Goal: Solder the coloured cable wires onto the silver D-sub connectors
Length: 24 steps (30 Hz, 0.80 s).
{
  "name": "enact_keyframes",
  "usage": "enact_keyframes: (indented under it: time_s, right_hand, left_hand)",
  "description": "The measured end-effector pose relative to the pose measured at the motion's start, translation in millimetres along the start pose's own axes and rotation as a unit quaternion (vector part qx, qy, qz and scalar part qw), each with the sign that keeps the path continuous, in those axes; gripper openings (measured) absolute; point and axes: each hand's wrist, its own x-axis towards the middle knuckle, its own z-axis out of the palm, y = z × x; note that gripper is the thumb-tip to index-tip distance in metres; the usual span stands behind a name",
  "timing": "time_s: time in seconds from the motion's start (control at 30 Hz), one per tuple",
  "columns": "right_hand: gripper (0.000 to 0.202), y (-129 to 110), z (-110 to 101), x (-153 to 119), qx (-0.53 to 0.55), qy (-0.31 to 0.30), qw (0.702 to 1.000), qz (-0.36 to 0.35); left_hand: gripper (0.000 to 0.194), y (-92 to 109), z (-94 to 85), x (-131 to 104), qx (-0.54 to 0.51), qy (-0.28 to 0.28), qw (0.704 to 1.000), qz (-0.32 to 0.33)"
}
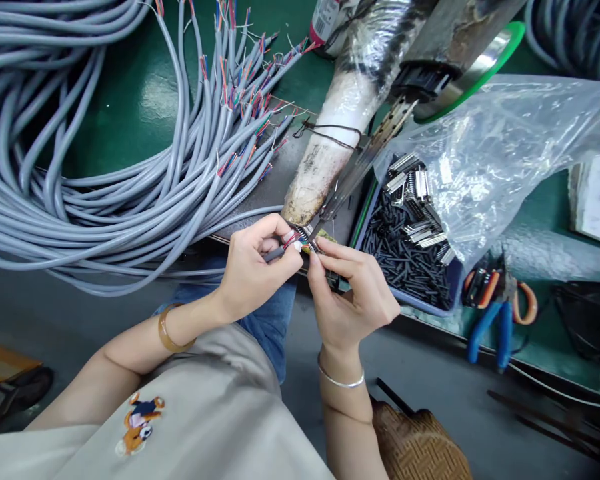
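Observation:
My left hand (pixel 260 263) pinches the stripped end of a grey cable (pixel 274 254), whose thin coloured wires fan out toward a small multi-pin connector (pixel 307 235). Thumb and fingers of my right hand (pixel 350 283) are closed at the connector's near side; whether they grip it or one fine wire is too small to tell. Just above both hands, the tip of a soldering iron (pixel 330 207) on a stand comes down close to the connector. Beside it, a fume pipe wrapped in plastic (pixel 325 140) ends right over the work.
Many grey cables with bared coloured ends (pixel 180 193) lie at left. A blue bin (pixel 453 303) at right holds black tubes (pixel 405 253) and metal connectors (pixel 420 200), partly under a clear plastic bag (pixel 510 147). Pliers (pixel 500 320) and a green-rimmed solder reel (pixel 505 60) are near.

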Motion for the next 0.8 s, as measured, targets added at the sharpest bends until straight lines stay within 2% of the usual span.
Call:
enact_keyframes:
  time_s: [0.17,0.33,0.43,0.53,0.6,0.67,0.7,0.73,0.8]
  right_hand:
    - [0.021,-4,-2,2,-0.018,-0.001,1.0,-0.005]
    - [0.018,0,-4,-6,-0.06,-0.023,0.995,-0.074]
    - [0.019,3,-6,-11,-0.062,-0.039,0.994,-0.077]
    - [0.016,6,-14,-15,-0.013,0.016,0.999,-0.038]
    - [0.016,6,-19,-15,0.038,0.099,0.994,-0.012]
    - [0.026,4,-23,-16,0.076,0.179,0.981,0.0]
    - [0.031,3,-23,-16,0.081,0.2,0.976,0.008]
    - [0.035,1,-23,-17,0.075,0.202,0.976,0.018]
    - [0.031,-4,-22,-18,0.035,0.161,0.986,0.021]
  left_hand:
    - [0.015,5,-0.1,1,-0.015,-0.002,1.0,-0.007]
    - [0.016,5,-3.2,3,-0.055,-0.027,0.996,-0.068]
    - [0.015,3,-4.6,2,-0.074,-0.034,0.992,-0.098]
    - [0.015,3,-6.6,-1,-0.099,-0.051,0.985,-0.132]
    - [0.016,2,-9.1,-2,-0.128,-0.074,0.975,-0.166]
    - [0.018,1,-12.0,-3,-0.161,-0.098,0.963,-0.195]
    - [0.019,0,-13.4,-3,-0.174,-0.104,0.958,-0.203]
    - [0.02,0,-14.6,-4,-0.183,-0.109,0.955,-0.208]
    - [0.024,-1,-16.2,-5,-0.195,-0.112,0.951,-0.212]
